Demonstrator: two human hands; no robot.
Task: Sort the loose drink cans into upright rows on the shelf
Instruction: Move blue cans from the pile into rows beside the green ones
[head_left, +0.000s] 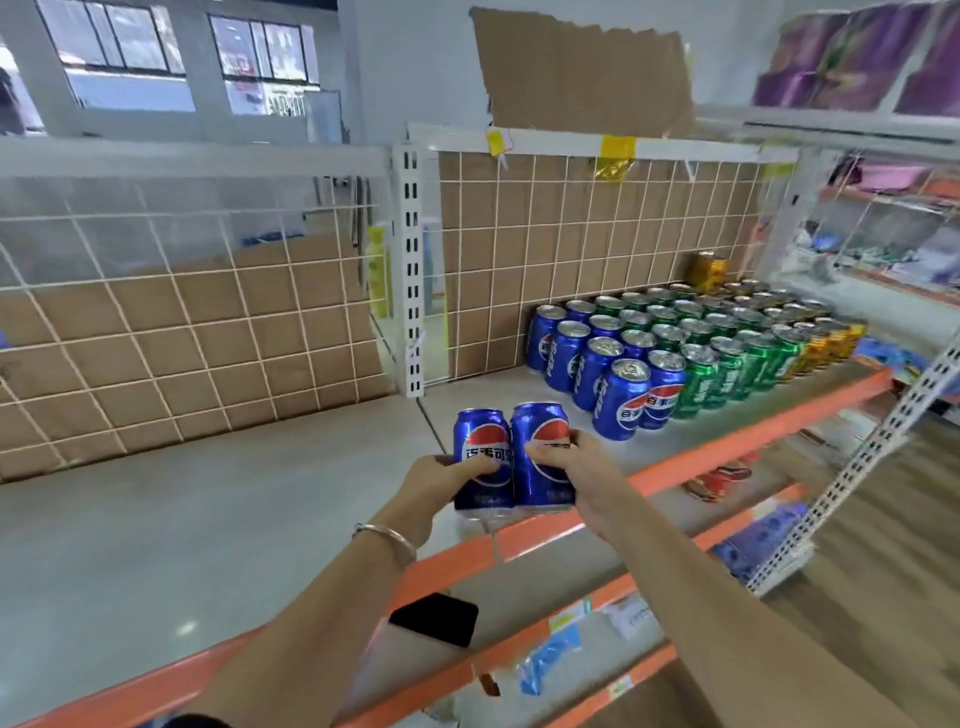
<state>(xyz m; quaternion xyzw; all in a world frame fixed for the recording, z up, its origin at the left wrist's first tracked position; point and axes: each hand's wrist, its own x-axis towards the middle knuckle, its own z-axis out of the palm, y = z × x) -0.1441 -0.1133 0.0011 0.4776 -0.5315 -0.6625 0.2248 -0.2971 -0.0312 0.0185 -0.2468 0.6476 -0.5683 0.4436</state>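
A shop aisle fills the head view: a pale grey shelf (208, 519) with an orange front edge runs from lower left to upper right, backed by a white wire grid (171, 322) with brown cardboard behind it. A white slotted upright post (412, 270) divides the grid into two bays.

To the right of the post, well back on the shelf, stand the sorted cans in upright rows. Nearest the post are the blue cans (597, 358), glossy blue with a red, white and blue roundel, white lettering and silver tops with pull tabs. Beyond them, farther from the post, come the green cans (727, 358), then a few yellow-orange cans (826, 348) at the far end.

In front of the post, just at the shelf's orange edge, two more blue cans are held upright and touching side by side. The left hand (436, 480) has its fingers closed around the left held can (480, 457), thumb across its face. The right hand (576, 467) grips the right held can (540, 452) the same way. Both show the same roundel and Chinese characters; their bases sit on crinkled clear plastic wrap (483, 519). A silver bangle (387, 535) circles the left wrist. A black phone (434, 618) lies on the lower shelf below the hands.
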